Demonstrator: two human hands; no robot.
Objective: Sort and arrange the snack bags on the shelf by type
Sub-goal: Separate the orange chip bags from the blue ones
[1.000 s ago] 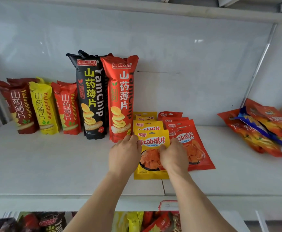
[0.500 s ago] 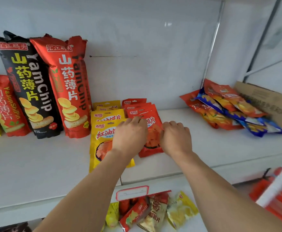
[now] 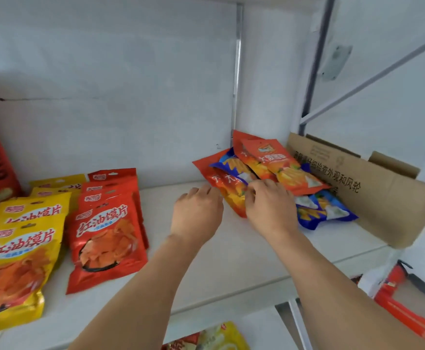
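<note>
Now your left hand [image 3: 196, 213] and right hand [image 3: 269, 205] rest loosely curled fingers on the glossy orange-red snack bag [image 3: 228, 188], without visibly pinching it.

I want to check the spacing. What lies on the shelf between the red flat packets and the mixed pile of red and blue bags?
In the head view, only bare white shelf lies there, crossed by the left hand.

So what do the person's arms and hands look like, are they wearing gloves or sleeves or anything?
Nothing is worn that shows. The left hand and right hand are bare, with no gloves, rings or watch in view. Both forearms are uncovered down to the bottom edge of the picture, so no sleeve shows. No marks or bands appear on them.
</note>
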